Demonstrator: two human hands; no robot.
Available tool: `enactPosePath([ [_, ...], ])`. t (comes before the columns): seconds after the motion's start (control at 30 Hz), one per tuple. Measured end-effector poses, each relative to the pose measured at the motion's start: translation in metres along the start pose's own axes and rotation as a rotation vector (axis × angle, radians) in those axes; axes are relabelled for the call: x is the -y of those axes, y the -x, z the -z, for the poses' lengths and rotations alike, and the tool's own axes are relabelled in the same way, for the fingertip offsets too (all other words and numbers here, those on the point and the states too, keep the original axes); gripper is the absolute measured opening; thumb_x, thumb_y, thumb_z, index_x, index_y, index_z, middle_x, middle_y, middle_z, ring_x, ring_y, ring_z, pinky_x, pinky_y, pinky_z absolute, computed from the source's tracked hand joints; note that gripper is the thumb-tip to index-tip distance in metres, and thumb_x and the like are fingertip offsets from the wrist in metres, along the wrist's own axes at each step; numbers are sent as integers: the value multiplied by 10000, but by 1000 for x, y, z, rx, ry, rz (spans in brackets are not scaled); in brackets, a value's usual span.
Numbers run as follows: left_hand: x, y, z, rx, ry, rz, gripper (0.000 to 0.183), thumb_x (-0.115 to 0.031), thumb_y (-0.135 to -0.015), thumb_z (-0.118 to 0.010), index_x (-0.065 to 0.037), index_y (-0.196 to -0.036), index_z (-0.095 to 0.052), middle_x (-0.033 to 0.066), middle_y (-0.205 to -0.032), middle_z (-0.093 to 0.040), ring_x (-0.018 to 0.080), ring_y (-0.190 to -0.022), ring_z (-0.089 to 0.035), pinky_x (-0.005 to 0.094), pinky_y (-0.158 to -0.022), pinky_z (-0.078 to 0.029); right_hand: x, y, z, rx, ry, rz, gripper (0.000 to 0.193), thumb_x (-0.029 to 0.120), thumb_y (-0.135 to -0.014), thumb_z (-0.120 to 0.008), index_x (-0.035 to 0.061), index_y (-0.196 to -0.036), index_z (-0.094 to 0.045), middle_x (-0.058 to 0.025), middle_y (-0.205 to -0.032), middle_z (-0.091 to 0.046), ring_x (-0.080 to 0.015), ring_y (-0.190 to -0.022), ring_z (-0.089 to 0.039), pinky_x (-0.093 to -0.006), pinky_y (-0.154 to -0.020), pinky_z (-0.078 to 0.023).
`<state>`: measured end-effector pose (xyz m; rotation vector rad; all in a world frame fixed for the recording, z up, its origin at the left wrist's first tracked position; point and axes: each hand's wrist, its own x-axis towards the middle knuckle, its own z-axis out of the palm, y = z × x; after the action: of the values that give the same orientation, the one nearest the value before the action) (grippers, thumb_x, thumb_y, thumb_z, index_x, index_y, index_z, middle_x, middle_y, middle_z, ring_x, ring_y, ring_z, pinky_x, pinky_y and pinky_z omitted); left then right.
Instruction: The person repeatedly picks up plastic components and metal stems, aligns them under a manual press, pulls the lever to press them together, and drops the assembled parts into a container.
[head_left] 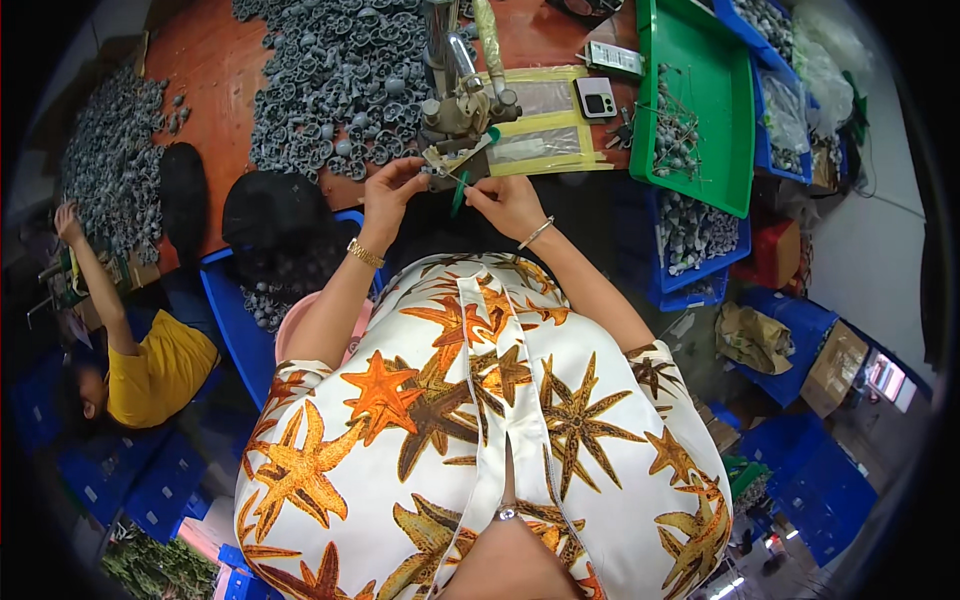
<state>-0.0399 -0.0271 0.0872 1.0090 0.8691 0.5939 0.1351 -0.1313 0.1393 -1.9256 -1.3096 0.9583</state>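
At the near edge of the red-brown table stands a small metal machine [462,112] with two round knobs. Just below its head, my left hand [390,198] is closed in a pinch at a small grey part [433,172]. My right hand [508,205], also pinching, holds the end of a thin rod [456,178] that points toward the machine. A green disc [460,193] hangs edge-on between the two hands. Fine detail where the part meets the machine is too small to make out.
Grey cup-shaped plastic parts [335,85] are heaped at the back left. A green tray [740,150] at right holds rods with grey balls. Beside it lie a phone [595,98] and keys [622,130]. A co-worker in a yellow shirt [163,372] reaches in at far left.
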Motion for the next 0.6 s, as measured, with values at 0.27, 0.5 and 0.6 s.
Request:
enactPosePath([
  [0.27, -3, 0, -7, 58, 83, -5, 230, 13, -793, -607, 2, -1021, -580, 47, -916, -622, 114, -806, -600, 242, -746, -497, 4, 4, 4, 14, 34, -5, 216, 252, -734, -590, 50, -708, -662, -146, -568, -570, -322, -543, -556, -376, -530, -449],
  [0.5, -12, 1, -15, 233, 345, 176, 236, 12, -797, -604, 4, -1032, -582, 50, -922, -621, 111, -808, -592, 238, -735, -487, -1, 2, 11, 185, -105, 14, 227, 251, -772, -595, 45, -716, -672, -105, -527, -557, -209, -471, -533, -317, -485, -409],
  [0.6, -8, 5, -26, 243, 265, 169, 249, 3, -786, -620, 6, -1034, -594, 72, -924, -632, 94, -807, -590, 225, -723, -474, 3, -4, 13, 240, -283, -91, 223, 225, -811, -593, 32, -739, -679, -45, -519, -553, -114, -458, -484, -253, -461, -375],
])
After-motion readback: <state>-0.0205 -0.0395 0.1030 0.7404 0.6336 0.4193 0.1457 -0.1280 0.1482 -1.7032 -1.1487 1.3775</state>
